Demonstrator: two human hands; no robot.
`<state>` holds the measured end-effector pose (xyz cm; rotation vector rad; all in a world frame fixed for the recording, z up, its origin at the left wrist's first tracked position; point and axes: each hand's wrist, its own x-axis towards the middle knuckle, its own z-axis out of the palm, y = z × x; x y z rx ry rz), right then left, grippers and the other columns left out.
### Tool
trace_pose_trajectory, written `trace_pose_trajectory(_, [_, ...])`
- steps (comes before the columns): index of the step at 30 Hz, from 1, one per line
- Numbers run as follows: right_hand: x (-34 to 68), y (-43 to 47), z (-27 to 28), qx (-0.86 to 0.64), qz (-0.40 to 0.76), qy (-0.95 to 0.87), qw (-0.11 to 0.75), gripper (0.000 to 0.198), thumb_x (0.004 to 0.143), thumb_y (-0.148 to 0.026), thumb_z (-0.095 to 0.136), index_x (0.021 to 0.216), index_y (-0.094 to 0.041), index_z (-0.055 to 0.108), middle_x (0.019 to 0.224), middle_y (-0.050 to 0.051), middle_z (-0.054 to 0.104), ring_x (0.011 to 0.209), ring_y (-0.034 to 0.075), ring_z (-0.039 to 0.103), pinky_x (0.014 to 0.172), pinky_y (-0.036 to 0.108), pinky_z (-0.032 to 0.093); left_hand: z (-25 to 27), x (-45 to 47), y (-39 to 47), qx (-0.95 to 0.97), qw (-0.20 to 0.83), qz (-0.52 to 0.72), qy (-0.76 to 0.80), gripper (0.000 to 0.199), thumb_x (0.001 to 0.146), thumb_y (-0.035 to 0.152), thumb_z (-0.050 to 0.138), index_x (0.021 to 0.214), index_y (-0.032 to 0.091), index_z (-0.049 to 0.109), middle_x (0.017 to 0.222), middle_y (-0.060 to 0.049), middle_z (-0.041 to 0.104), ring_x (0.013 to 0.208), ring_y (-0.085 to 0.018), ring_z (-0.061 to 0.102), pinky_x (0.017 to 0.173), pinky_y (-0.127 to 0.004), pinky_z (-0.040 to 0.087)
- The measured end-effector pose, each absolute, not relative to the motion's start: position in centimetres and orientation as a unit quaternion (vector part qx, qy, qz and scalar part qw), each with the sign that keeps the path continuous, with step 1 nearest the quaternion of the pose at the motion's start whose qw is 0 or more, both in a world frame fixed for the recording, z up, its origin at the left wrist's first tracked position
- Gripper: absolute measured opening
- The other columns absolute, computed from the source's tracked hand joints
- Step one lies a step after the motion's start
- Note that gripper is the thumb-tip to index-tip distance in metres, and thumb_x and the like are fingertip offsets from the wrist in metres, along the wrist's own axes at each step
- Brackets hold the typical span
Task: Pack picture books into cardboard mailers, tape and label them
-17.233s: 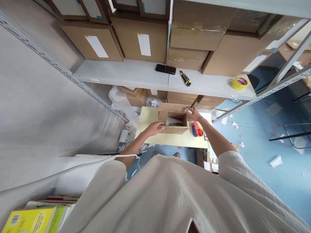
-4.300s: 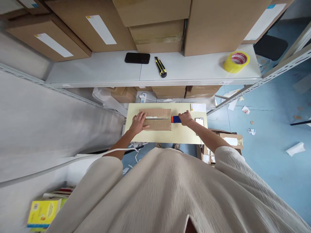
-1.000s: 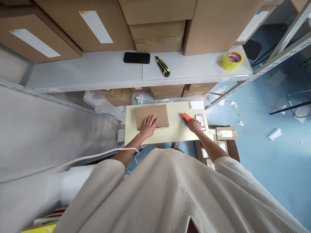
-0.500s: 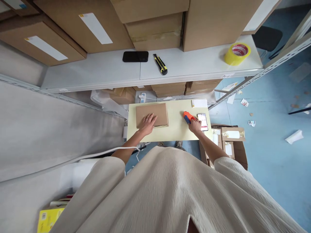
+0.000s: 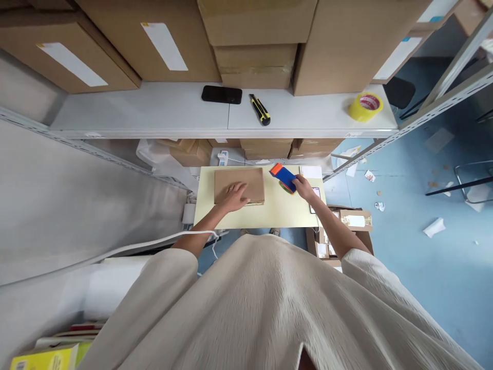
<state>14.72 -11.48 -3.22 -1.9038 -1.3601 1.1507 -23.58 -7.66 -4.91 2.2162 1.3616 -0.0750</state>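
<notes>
A flat brown cardboard box (image 5: 252, 182) lies on the left half of a pale yellow table (image 5: 281, 218). My left hand (image 5: 234, 196) rests on its top with the fingers spread. In my right hand (image 5: 303, 187) is a blue and orange tape dispenser (image 5: 285, 178), gripped by its handle and held over the table, right of the box. Its orange end points up and to the left. Partly covered by my right wrist, a smartphone (image 5: 313, 206) lies at the table's right end.
On the grey shelf (image 5: 154, 113) lie a black phone (image 5: 222, 94), a yellow-black box cutter (image 5: 260, 110) and a yellow tape roll (image 5: 365, 107), before large cartons (image 5: 258, 23). White papers (image 5: 311, 171) lie at the table's back right. An open carton (image 5: 362, 228) stands right of the table.
My right hand has picked up the tape dispenser, moved it left towards the box and turned it so its blue side shows. My left hand stays on the box. The camera view has shifted slightly.
</notes>
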Motion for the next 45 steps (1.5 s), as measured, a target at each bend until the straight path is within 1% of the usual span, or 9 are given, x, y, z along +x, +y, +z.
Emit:
trace_pose_trajectory(2, [12.4, -10.6, -1.9, -0.679, 0.482, -0.46, 0.308, 0.055, 0.092, -0.078, 0.06, 0.096, -0.024, 0.066, 0.087, 0.008, 0.071, 0.087, 0.028, 0.063, 0.077, 0.039, 0.053, -4.5, -23.4, -6.7, 0.768, 0.324, 0.049, 0.549, 0.064, 0.106, 0.042, 0.063, 0.167, 0.024, 0.059, 0.174, -0.014, 0.059, 0.164, -0.033, 0.053, 0.137, -0.051, 0.041])
trace_pose_trajectory(5, [8.8, -9.7, 0.0, -0.612, 0.551, -0.456, 0.338, 0.066, 0.081, -0.088, 0.076, 0.095, -0.024, 0.064, 0.089, 0.006, 0.069, 0.089, 0.025, 0.062, 0.076, 0.037, 0.053, -3.4, -23.3, -5.1, 0.651, 0.426, 0.2, 0.595, 0.048, 0.105, 0.04, 0.066, 0.15, 0.023, 0.072, 0.151, -0.014, 0.076, 0.139, -0.03, 0.073, 0.121, -0.045, 0.057])
trace_pose_trajectory(9, [5.4, -9.1, 1.3, -0.58, 0.577, -0.485, 0.308, 0.078, 0.057, -0.072, 0.101, 0.105, -0.024, 0.063, 0.094, 0.002, 0.068, 0.089, 0.022, 0.061, 0.076, 0.034, 0.053, -1.1, -23.9, -3.6, 0.509, 0.537, 0.33, 0.586, 0.03, 0.102, 0.041, 0.073, 0.122, 0.02, 0.077, 0.119, -0.012, 0.085, 0.106, -0.024, 0.082, 0.1, -0.039, 0.065])
trace_pose_trajectory(11, [4.4, -8.9, 1.3, -0.579, 0.577, -0.498, 0.289, 0.077, 0.053, -0.062, 0.103, 0.107, -0.025, 0.062, 0.094, -0.001, 0.067, 0.088, 0.021, 0.06, 0.075, 0.033, 0.053, 0.0, -24.4, -3.4, 0.459, 0.565, 0.353, 0.588, 0.027, 0.099, 0.044, 0.077, 0.112, 0.02, 0.076, 0.111, -0.01, 0.086, 0.097, -0.022, 0.082, 0.089, -0.034, 0.064])
trace_pose_trajectory(14, [3.5, -9.0, 0.9, -0.578, 0.572, -0.515, 0.27, 0.069, 0.056, -0.054, 0.098, 0.105, -0.025, 0.06, 0.091, -0.004, 0.064, 0.085, 0.018, 0.057, 0.072, 0.03, 0.05, 1.1, -25.3, -3.6, 0.407, 0.604, 0.355, 0.586, 0.031, 0.095, 0.047, 0.084, 0.105, 0.02, 0.074, 0.104, -0.01, 0.086, 0.092, -0.021, 0.082, 0.079, -0.03, 0.06])
trace_pose_trajectory(18, [2.7, -9.4, 0.9, -0.568, 0.575, -0.526, 0.266, 0.063, 0.056, -0.047, 0.094, 0.103, -0.025, 0.058, 0.089, -0.005, 0.06, 0.083, 0.017, 0.056, 0.071, 0.029, 0.048, 1.9, -25.9, -4.0, 0.367, 0.659, 0.35, 0.556, 0.035, 0.09, 0.046, 0.091, 0.104, 0.019, 0.073, 0.101, -0.011, 0.087, 0.092, -0.023, 0.083, 0.076, -0.031, 0.059])
trace_pose_trajectory(25, [1.5, -10.0, 2.1, -0.582, 0.548, -0.548, 0.245, 0.066, 0.054, -0.052, 0.094, 0.103, -0.025, 0.059, 0.089, -0.004, 0.062, 0.084, 0.019, 0.057, 0.071, 0.031, 0.049, 2.5, -25.9, -4.2, 0.382, 0.687, 0.328, 0.523, 0.034, 0.09, 0.045, 0.093, 0.101, 0.019, 0.074, 0.098, -0.01, 0.086, 0.092, -0.022, 0.083, 0.078, -0.03, 0.061])
trace_pose_trajectory(35, [1.5, -10.3, 2.1, -0.607, 0.504, -0.582, 0.195, 0.064, 0.058, -0.048, 0.095, 0.107, -0.026, 0.061, 0.092, -0.002, 0.068, 0.081, 0.02, 0.06, 0.065, 0.031, 0.05, 0.9, -26.5, -4.0, 0.421, 0.663, 0.311, 0.536, 0.041, 0.071, 0.025, 0.101, 0.099, 0.019, 0.073, 0.084, -0.004, 0.08, 0.075, -0.019, 0.073, 0.075, -0.033, 0.056])
trace_pose_trajectory(45, [1.3, -9.4, 2.4, -0.634, 0.371, -0.674, 0.085, 0.06, 0.072, -0.032, 0.087, 0.127, -0.025, 0.064, 0.11, 0.008, 0.08, 0.096, 0.029, 0.072, 0.081, 0.035, 0.056, -0.2, -26.5, -2.8, 0.467, 0.558, 0.297, 0.619, 0.053, 0.08, 0.011, 0.087, 0.121, 0.027, 0.058, 0.076, 0.008, 0.069, 0.07, -0.016, 0.068, 0.07, -0.027, 0.048])
